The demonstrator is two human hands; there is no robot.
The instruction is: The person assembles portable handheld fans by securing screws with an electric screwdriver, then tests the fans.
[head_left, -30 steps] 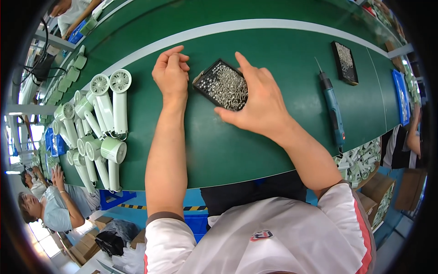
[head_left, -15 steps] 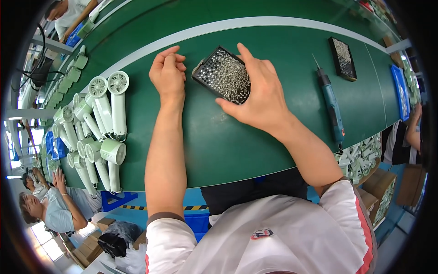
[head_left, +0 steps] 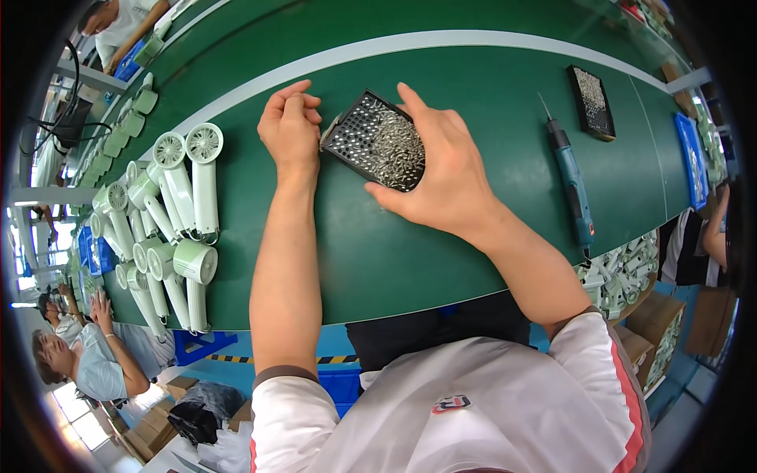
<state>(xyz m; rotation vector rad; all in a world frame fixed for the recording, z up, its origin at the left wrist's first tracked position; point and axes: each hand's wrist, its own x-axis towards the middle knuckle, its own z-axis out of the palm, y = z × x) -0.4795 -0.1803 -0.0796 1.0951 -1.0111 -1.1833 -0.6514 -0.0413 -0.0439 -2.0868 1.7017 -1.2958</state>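
My right hand (head_left: 449, 162) grips the right end of a black perforated tray (head_left: 352, 135), its thumb on the near side and its fingers on the far side. Small silver screws (head_left: 398, 150) lie heaped toward that hand. Bare rows of holes show at the tray's left end. Beside that end is my left hand (head_left: 290, 130), its fingers curled in toward the palm. Whether it holds anything small is hidden.
Pale green handheld fans (head_left: 203, 177) stand grouped at left on the green worktable (head_left: 394, 252). An electric screwdriver (head_left: 573, 177) and a second screw tray (head_left: 605, 124) lie at right. Loose pale parts (head_left: 627, 272) fill a box below the right edge. Other people sit at left.
My right hand has moved the tray slightly left and toward me. More bare holes show at its left end. My left hand has stayed nearly still.
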